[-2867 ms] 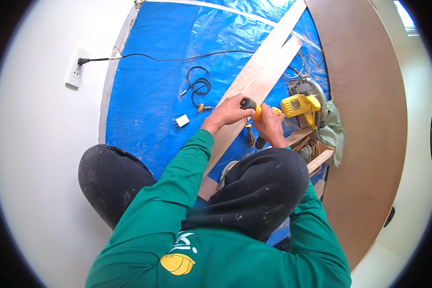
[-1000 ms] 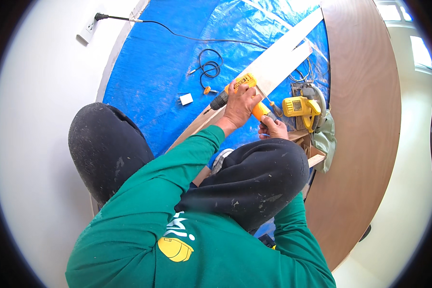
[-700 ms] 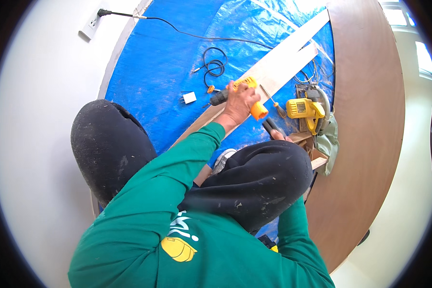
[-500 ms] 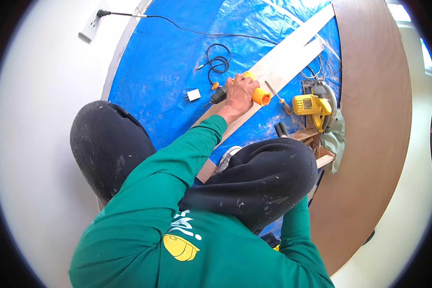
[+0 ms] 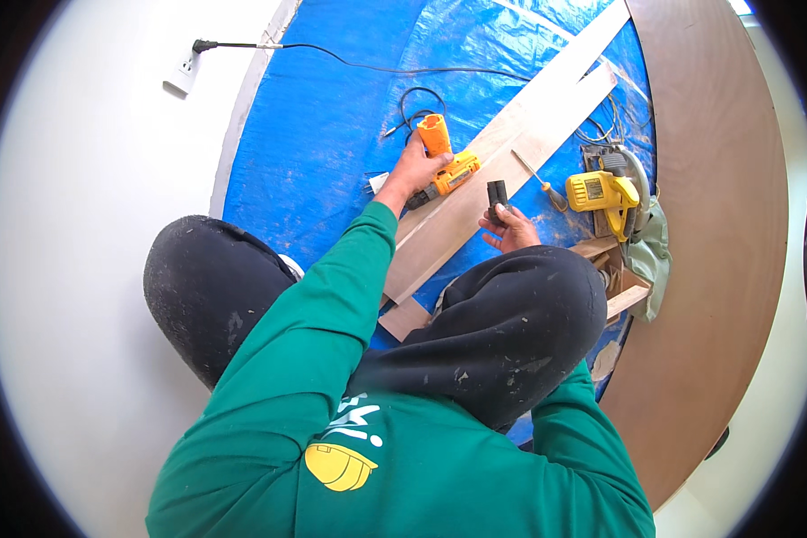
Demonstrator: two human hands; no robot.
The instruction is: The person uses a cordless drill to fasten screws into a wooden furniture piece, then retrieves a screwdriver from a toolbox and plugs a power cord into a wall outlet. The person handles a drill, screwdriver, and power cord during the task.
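Note:
I kneel on a blue tarp (image 5: 332, 134) in black trousers and a green long-sleeved top. My left hand (image 5: 414, 172) grips an orange and yellow power drill (image 5: 443, 161) that lies at the left edge of a long pale wooden plank (image 5: 511, 152). My right hand (image 5: 512, 230) is just above my right knee, by the plank's near side. Its fingers hold a small black block (image 5: 496, 194) upright. The two hands are apart, with the plank between them.
A yellow circular saw (image 5: 603, 190) and a screwdriver (image 5: 536, 170) lie right of the plank. Wood offcuts (image 5: 620, 289) and a green cloth (image 5: 655, 260) sit beside my knee. A black cable (image 5: 368, 65) runs to a wall plug (image 5: 185, 75). Brown flooring (image 5: 717, 197) curves along the right.
Both hands were together on the drill over the plank. Now my left hand has carried it left, and my right hand has come away holding the small black block.

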